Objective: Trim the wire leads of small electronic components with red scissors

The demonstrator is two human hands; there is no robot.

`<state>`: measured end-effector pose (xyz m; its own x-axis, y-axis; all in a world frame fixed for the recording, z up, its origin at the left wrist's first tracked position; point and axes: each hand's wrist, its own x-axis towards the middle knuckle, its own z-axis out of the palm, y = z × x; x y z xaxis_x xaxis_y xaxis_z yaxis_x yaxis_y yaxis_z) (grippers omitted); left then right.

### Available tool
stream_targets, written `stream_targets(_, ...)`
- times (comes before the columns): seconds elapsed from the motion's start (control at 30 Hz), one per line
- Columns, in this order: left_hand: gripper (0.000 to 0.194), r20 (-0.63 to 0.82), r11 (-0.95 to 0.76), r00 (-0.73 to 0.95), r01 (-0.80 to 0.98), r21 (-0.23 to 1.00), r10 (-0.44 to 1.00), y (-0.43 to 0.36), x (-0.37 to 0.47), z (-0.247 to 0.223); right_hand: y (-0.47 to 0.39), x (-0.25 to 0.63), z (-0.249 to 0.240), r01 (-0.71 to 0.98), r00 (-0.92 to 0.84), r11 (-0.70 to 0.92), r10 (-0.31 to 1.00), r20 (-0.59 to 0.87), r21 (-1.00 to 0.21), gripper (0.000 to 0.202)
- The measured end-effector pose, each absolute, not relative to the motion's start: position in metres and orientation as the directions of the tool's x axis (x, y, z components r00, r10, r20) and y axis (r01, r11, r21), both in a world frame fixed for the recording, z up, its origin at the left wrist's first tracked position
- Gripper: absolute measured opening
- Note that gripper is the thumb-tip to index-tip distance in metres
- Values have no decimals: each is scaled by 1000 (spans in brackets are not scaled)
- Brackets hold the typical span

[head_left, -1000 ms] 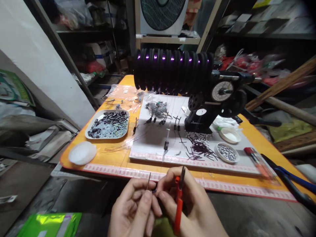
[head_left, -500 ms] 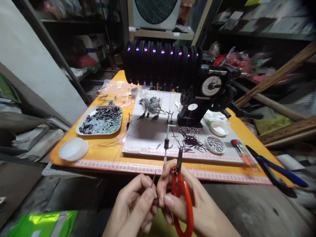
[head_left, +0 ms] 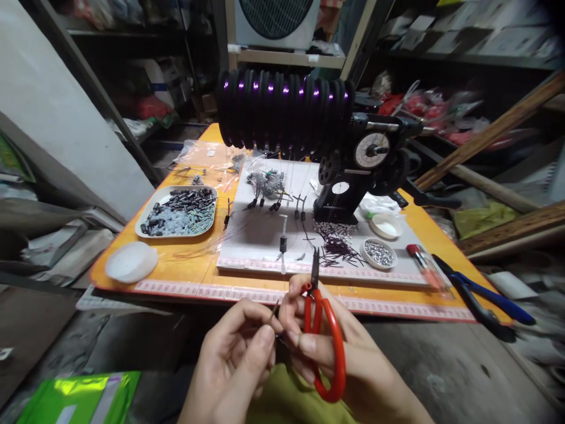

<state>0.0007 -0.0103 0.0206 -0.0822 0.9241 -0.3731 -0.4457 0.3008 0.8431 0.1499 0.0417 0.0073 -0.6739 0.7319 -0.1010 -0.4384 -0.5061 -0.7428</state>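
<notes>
A thin dark wire piece (head_left: 274,310) sits pinched between thumb and forefinger of the left hand (head_left: 236,359), fingers closed narrow on it, held in front of the near edge of the orange tabletop (head_left: 194,272) and below its level. Touching it from the right, the right hand (head_left: 326,353) grips the same piece at its fingertips while carrying one pair of red-handled snips (head_left: 324,338) looped over the fingers, blades up and together. Judged step: working the small lead by hand, trimming or twisting, exact action too small to tell. Next move would call for a steady pinch and bringing the blades onto the lead without losing it. Outward onto the tabletop: one white board (head_left: 265,235) at centre, carrying a loose pile of purple wire offcuts (head_left: 338,247), too many to count, and several black components on leads. One round dish of metal bits (head_left: 378,253) and one white lid (head_left: 385,226) lie on the board's right part. One tray of dark and pale parts (head_left: 179,212) sits left of the board, one white disc (head_left: 131,262) nearer the tabletop's left corner. One black winding machine (head_left: 309,118) stands at the board's far side. One red-capped tool (head_left: 426,265) and one pair of blue-handled pliers (head_left: 485,297) lie at the tabletop's right edge.
</notes>
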Motion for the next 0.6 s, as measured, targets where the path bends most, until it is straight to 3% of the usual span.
stream_targets(0.17,45,-369,316,-57,-407,857,928,-10,-4,24,43,146,7,-452,-700,-554,706,-107,-700,36)
stream_targets(0.43,38,-387,432,211,-597,676,897,-12,-9,21,41,141,15,-520,-713,-668,683,-161,-532,34)
stream_targets(0.6,34,-408,478,269,-642,600,872,-12,-10,24,43,141,11,-525,-750,-714,646,-145,-463,29)
